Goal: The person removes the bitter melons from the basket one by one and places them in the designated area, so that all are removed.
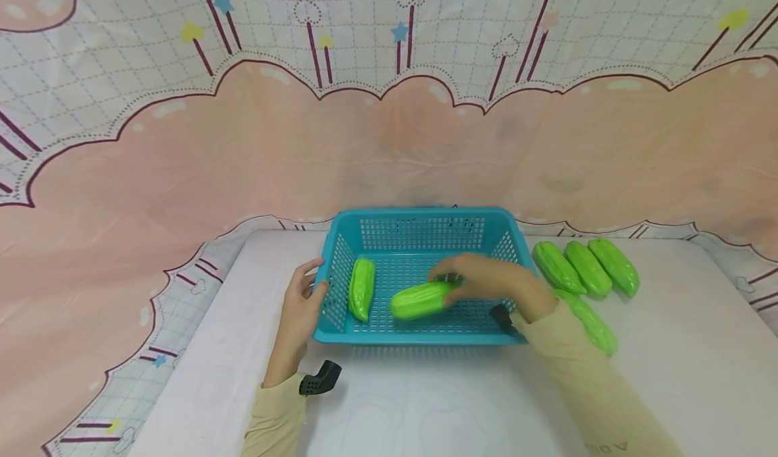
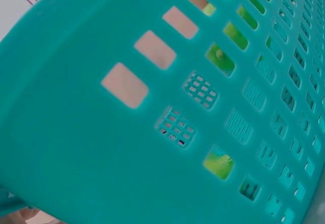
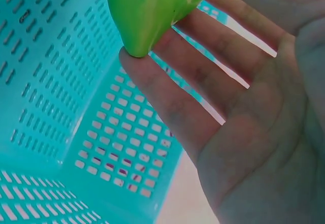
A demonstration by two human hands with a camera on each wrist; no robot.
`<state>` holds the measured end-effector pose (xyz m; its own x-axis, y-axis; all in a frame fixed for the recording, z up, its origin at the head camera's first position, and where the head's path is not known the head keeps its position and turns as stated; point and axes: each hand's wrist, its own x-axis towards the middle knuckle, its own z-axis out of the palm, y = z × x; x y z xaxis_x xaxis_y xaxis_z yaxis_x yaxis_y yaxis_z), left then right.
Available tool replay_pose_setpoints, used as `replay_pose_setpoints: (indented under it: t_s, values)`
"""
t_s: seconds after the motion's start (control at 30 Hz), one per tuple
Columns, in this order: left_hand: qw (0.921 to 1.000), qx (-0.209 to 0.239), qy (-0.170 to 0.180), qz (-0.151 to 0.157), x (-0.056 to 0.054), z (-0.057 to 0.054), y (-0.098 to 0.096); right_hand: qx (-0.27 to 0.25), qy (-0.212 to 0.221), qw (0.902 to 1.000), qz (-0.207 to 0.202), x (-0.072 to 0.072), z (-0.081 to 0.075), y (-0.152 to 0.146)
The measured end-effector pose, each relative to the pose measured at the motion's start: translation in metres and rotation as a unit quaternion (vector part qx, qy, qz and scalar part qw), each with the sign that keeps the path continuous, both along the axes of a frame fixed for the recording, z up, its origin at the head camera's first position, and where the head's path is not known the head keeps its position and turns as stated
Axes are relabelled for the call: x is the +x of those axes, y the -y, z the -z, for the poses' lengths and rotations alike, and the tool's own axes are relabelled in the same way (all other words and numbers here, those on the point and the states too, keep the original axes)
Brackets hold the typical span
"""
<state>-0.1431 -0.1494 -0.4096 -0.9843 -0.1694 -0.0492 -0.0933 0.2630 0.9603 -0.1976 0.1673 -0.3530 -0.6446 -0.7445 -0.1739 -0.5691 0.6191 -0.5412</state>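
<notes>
Green vegetable (image 1: 419,300) sits gripped by one end in the fingers of the right hand (image 1: 480,278), long axis running leftward from them inside the basket (image 1: 419,339); left hand's (image 1: 299,312) grip unclear.

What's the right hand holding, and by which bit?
The right hand holds a green vegetable by one end, the right-hand one in the head view.

We see bright green vegetables (image 1: 419,301), a teal basket (image 1: 419,339), beige sleeves (image 1: 595,383), a whitish table (image 1: 389,403) and a far pink, grid-patterned backdrop (image 1: 389,146).
</notes>
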Motion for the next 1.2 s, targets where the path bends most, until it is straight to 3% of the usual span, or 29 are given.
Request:
replay_pose_setpoints:
  t_s: [0.97,1.2]
  values:
    - [1.0,-0.004,0.002,0.0,0.0,0.001,0.002,-0.02,-0.063,0.9963,0.055,0.02,-0.014,-0.037]
    - [1.0,0.003,0.006,0.005,0.001,0.0,0.001,-0.015,-0.077,0.9927,0.091,0.027,-0.012,-0.049]
